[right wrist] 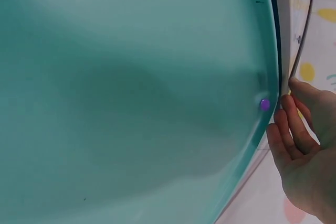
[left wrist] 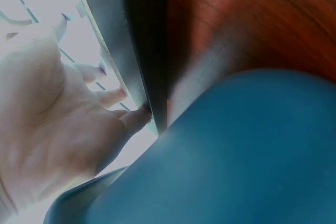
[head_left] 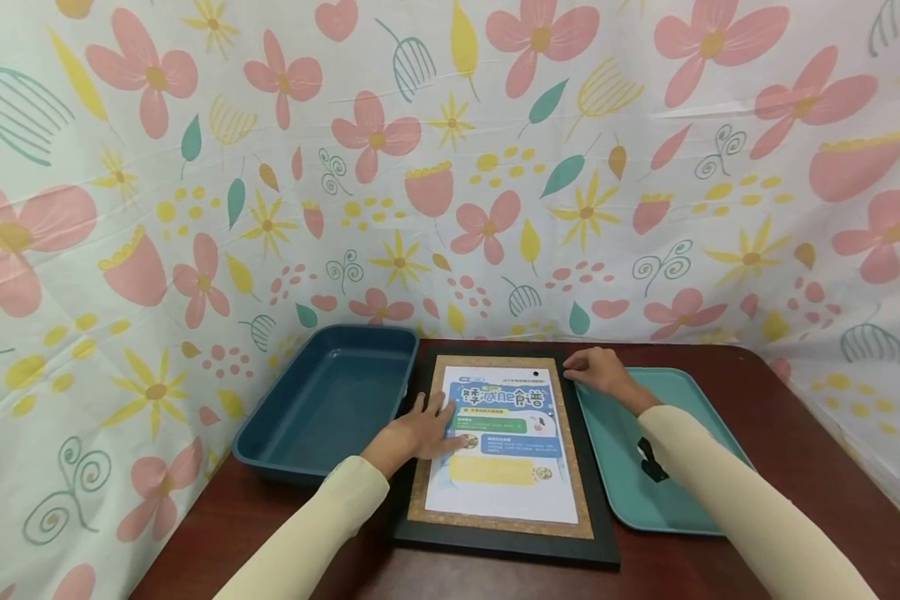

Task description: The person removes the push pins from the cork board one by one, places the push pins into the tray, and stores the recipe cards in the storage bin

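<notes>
Left grip over left edge of printed sheet

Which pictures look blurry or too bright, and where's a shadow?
In the left wrist view, white glare lies behind the left hand and the blue tray looks blurry; in the right wrist view, a soft shadow crosses the green tray; the head view looks sharper.

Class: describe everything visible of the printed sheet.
The printed sheet is white and looks like paper, with large lettering on blue above green, blue and yellow panels. It lies flat on the cork board, inside a black frame. The left hand rests across its left edge; a dark spot sits near its top-right corner.
</notes>
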Demonstrator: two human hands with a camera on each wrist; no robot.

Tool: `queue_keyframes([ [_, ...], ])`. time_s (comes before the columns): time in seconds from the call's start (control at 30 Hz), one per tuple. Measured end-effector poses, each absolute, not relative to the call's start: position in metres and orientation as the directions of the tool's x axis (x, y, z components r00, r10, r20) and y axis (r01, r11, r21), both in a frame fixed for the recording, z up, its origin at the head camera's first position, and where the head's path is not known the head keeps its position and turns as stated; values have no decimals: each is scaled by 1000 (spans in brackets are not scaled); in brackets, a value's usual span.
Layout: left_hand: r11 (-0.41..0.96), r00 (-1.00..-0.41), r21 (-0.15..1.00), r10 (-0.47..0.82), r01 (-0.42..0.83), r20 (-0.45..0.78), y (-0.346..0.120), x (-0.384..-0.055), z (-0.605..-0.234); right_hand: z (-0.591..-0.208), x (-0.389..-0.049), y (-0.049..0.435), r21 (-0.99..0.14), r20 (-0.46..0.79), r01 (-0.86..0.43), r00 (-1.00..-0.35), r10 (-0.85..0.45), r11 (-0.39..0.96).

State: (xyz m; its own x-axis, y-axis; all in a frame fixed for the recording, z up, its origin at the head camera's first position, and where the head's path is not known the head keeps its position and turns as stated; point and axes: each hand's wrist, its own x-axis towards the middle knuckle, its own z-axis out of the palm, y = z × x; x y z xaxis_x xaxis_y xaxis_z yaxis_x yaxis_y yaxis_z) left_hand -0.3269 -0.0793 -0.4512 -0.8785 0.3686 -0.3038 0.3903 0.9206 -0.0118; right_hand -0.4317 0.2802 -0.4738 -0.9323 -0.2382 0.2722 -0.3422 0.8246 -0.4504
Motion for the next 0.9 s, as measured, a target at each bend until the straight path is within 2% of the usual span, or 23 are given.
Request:
queue_keyframes([
  [0.9, 926, -886, 7, 363, 377, -289, -80, -326, -451, -472, -438, 240, -480, 236, -343, -937, -258, 808],
])
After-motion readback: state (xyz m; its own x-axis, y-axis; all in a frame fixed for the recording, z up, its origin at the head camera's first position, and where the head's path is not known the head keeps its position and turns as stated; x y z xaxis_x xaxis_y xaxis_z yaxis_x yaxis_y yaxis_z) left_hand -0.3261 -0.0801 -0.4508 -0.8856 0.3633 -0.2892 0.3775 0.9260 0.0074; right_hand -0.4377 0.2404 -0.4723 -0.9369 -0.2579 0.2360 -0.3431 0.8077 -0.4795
